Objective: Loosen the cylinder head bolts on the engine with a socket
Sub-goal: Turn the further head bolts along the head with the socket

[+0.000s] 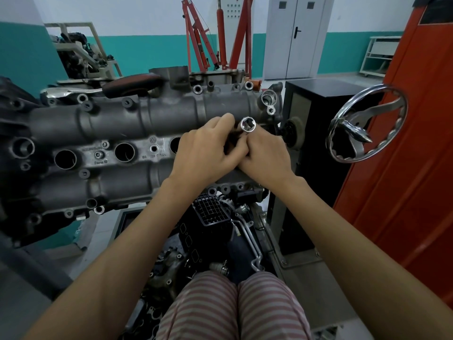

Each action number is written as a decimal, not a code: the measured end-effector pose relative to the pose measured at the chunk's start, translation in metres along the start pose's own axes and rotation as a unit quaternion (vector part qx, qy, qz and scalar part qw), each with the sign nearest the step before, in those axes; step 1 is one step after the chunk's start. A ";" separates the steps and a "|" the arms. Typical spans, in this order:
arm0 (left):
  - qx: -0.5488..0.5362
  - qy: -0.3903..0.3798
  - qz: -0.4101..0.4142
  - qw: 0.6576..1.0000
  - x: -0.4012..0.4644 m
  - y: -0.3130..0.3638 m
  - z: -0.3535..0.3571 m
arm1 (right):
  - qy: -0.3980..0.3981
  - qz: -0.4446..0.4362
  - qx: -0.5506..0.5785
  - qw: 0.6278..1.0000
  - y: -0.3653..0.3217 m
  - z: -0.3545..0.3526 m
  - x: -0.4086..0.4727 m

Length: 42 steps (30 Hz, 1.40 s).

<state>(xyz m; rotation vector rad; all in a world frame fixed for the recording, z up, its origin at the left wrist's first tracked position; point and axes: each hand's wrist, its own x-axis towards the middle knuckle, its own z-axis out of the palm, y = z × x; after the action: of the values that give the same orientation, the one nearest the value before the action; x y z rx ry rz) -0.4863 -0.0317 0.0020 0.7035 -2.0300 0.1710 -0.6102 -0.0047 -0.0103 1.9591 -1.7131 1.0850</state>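
Note:
A grey engine cylinder head lies across the view on a stand, with round plug wells along its middle and small bolts around its edges. Both my hands meet over its right end. My right hand holds a shiny chrome socket with its open end facing up towards me. My left hand is curled against the right one, its fingers on something dark between the hands that I cannot make out.
A chrome handwheel of the stand sticks out at right beside an orange panel. A ratchet with a dark red handle lies on the far side of the engine. An orange engine crane stands behind.

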 end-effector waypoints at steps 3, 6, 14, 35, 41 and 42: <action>-0.004 -0.001 -0.002 1.000 0.000 -0.002 0.002 | -0.008 0.009 0.002 1.000 0.000 0.001 0.001; 0.004 -0.006 -0.002 1.000 0.001 -0.006 0.003 | -0.010 0.010 -0.015 1.000 -0.001 0.000 0.002; 0.000 -0.009 -0.005 1.000 0.000 -0.004 0.001 | -0.002 -0.003 0.018 1.000 -0.003 -0.004 -0.001; -0.002 0.014 0.009 1.000 0.000 -0.004 0.001 | -0.013 0.005 -0.005 1.000 0.001 0.000 0.001; 0.006 0.014 0.001 1.000 0.000 -0.006 0.002 | 0.029 -0.025 -0.012 0.999 -0.002 -0.002 -0.002; 0.006 0.012 0.002 1.000 0.000 -0.005 0.002 | 0.030 -0.025 -0.004 0.999 -0.003 -0.003 -0.002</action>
<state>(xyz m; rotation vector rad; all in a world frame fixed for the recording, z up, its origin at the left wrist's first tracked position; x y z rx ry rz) -0.4853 -0.0368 -0.0001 0.7014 -2.0093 0.1945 -0.6081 -0.0002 -0.0093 1.9334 -1.6259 1.1071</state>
